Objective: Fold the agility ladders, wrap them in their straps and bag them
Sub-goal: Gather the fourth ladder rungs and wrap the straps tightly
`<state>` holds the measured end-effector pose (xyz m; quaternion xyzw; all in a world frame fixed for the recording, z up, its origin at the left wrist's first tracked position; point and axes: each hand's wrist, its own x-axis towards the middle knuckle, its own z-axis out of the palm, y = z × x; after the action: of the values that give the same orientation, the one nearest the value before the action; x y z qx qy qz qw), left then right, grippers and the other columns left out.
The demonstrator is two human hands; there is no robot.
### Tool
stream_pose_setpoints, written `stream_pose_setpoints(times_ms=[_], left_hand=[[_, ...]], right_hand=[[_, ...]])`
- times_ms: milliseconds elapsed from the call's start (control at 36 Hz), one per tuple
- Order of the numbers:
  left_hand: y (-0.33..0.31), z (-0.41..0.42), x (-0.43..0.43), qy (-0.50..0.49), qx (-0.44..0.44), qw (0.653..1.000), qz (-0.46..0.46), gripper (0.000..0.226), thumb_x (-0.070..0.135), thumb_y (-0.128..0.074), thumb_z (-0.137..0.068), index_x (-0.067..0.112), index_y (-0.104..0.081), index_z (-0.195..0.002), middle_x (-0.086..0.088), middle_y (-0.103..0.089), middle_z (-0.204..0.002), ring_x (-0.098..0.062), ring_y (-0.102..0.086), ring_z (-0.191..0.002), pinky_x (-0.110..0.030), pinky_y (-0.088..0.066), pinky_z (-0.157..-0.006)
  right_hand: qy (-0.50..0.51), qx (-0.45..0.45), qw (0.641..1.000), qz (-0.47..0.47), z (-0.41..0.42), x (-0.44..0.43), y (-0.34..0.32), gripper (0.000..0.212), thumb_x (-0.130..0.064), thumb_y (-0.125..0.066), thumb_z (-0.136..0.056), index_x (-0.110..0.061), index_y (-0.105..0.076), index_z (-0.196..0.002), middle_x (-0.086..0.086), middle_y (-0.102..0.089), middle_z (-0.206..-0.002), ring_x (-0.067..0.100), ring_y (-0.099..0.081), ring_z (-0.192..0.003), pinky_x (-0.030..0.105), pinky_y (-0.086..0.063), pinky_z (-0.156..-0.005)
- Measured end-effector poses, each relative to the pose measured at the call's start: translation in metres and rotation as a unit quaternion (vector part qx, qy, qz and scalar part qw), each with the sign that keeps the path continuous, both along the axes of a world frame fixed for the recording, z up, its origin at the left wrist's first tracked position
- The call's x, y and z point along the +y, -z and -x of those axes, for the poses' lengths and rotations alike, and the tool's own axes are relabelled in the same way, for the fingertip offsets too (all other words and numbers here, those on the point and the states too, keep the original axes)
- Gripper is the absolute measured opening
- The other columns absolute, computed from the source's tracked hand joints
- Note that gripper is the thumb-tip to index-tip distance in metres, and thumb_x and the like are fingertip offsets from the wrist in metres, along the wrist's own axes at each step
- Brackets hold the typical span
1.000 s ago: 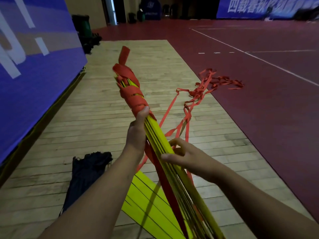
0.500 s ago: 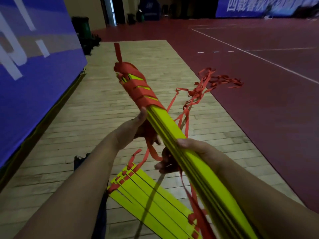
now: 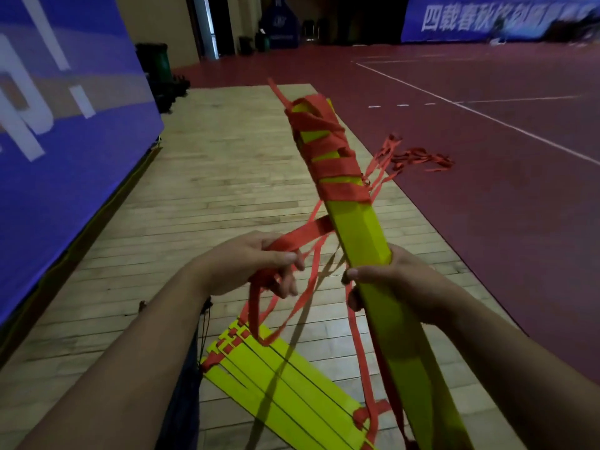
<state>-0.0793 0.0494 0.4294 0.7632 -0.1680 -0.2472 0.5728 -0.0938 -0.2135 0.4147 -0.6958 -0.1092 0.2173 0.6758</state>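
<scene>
A folded bundle of yellow ladder rungs (image 3: 360,232) points away from me, its far end bound in several turns of red strap (image 3: 324,151). My right hand (image 3: 396,280) grips the bundle around its middle. My left hand (image 3: 250,264) pinches a loose length of the red strap (image 3: 302,233) that runs to the bundle's left side. More strap loops hang below both hands. A second folded ladder (image 3: 285,384) lies flat on the wooden floor beneath. A dark bag (image 3: 185,401) shows under my left forearm.
A tangle of red strap (image 3: 418,157) lies on the red court floor to the right. A blue banner wall (image 3: 65,125) runs along the left. A green bin (image 3: 156,63) stands at the far left end of the wooden strip (image 3: 211,177).
My left hand has let go of the bundle and pulled a strap length out to the left. My right hand has shifted from under the bundle to a grip around it. The bundle has swung right.
</scene>
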Motion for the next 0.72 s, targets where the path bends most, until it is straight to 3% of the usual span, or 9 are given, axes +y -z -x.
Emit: stream_pose_setpoints(times_ms=[83,167,194,222,306,361,528,639,722], left_hand=[[0.002,0.0,-0.013,-0.078,-0.004,0.996,0.053,0.013,-0.004,-0.046,-0.099,-0.003,-0.058,-0.105,-0.017,-0.065,-0.073,-0.028,-0.063,-0.062,-0.025,-0.051,-0.05],[0.002,0.0,-0.024,-0.104,0.015,0.991,0.083,0.01,-0.004,-0.047,-0.096,-0.001,-0.056,-0.101,-0.012,-0.056,-0.062,-0.02,-0.048,-0.045,-0.022,-0.038,-0.042],[0.003,0.001,-0.026,-0.107,0.011,0.992,0.067,0.004,0.002,-0.052,-0.097,0.0,-0.055,-0.098,-0.01,-0.053,-0.06,-0.017,-0.045,-0.044,-0.022,-0.036,-0.041],[0.004,0.002,-0.027,-0.114,0.006,0.993,0.043,0.012,0.014,-0.057,-0.097,0.002,-0.056,-0.095,-0.007,-0.051,-0.059,-0.015,-0.043,-0.044,-0.021,-0.034,-0.041],[0.012,0.003,-0.036,-0.153,0.0,0.987,-0.054,0.06,0.065,-0.066,-0.08,0.007,-0.06,-0.095,0.001,-0.049,-0.056,-0.011,-0.039,-0.045,-0.02,-0.033,-0.043],[0.021,0.003,-0.043,-0.223,-0.002,0.97,-0.094,0.072,0.075,-0.061,-0.071,0.008,-0.064,-0.096,0.002,-0.052,-0.055,-0.009,-0.042,-0.043,-0.02,-0.034,-0.043],[0.036,0.007,-0.059,-0.385,-0.013,0.919,-0.081,0.051,0.064,-0.06,-0.087,0.013,-0.069,-0.085,-0.004,-0.069,-0.065,-0.017,-0.06,-0.048,-0.024,-0.045,-0.05],[0.038,0.009,-0.063,-0.412,-0.01,0.911,-0.031,0.039,0.053,-0.071,-0.083,0.014,-0.07,-0.082,-0.006,-0.07,-0.064,-0.016,-0.065,-0.049,-0.023,-0.05,-0.052],[0.036,0.006,-0.061,-0.459,-0.016,0.887,0.038,0.034,0.046,-0.071,-0.085,0.013,-0.069,-0.079,-0.006,-0.069,-0.068,-0.018,-0.067,-0.059,-0.025,-0.048,-0.052]], right_hand=[[0.025,-0.002,0.997,0.067,0.0,0.005,0.011,0.032,-0.001,-0.073,-0.086,-0.005,-0.056,-0.114,0.016,-0.068,-0.081,0.031,-0.067,-0.066,0.04,-0.059,-0.062],[0.039,-0.042,0.983,0.173,-0.001,0.017,0.017,0.047,-0.007,-0.076,-0.087,-0.013,-0.05,-0.126,0.015,-0.068,-0.095,0.023,-0.07,-0.069,0.033,-0.061,-0.062],[0.034,-0.074,0.97,0.231,-0.002,0.021,0.019,0.049,-0.011,-0.076,-0.088,-0.015,-0.047,-0.127,0.013,-0.068,-0.1,0.022,-0.071,-0.073,0.033,-0.061,-0.063],[0.027,-0.109,0.95,0.292,-0.002,0.025,0.022,0.05,-0.016,-0.075,-0.089,-0.017,-0.044,-0.128,0.009,-0.066,-0.102,0.021,-0.071,-0.077,0.033,-0.061,-0.066],[0.043,-0.212,0.875,0.434,0.004,0.036,0.032,0.047,-0.023,-0.067,-0.092,-0.018,-0.038,-0.128,0.004,-0.061,-0.105,0.02,-0.065,-0.084,0.037,-0.058,-0.072],[0.068,-0.254,0.838,0.477,0.012,0.045,0.038,0.046,-0.02,-0.062,-0.095,-0.017,-0.035,-0.131,0.005,-0.06,-0.111,0.023,-0.063,-0.088,0.035,-0.051,-0.069],[0.075,-0.318,0.795,0.511,0.029,0.072,0.05,0.056,-0.012,-0.052,-0.097,-0.008,-0.024,-0.145,0.011,-0.05,-0.123,0.03,-0.061,-0.089,0.027,-0.029,-0.057],[0.065,-0.325,0.802,0.497,0.034,0.079,0.051,0.055,-0.014,-0.054,-0.097,-0.009,-0.024,-0.143,0.01,-0.045,-0.125,0.029,-0.057,-0.089,0.023,-0.022,-0.052],[0.052,-0.338,0.821,0.457,0.032,0.08,0.052,0.064,-0.023,-0.058,-0.095,-0.012,-0.02,-0.146,0.006,-0.04,-0.126,0.027,-0.056,-0.092,0.025,-0.03,-0.06]])
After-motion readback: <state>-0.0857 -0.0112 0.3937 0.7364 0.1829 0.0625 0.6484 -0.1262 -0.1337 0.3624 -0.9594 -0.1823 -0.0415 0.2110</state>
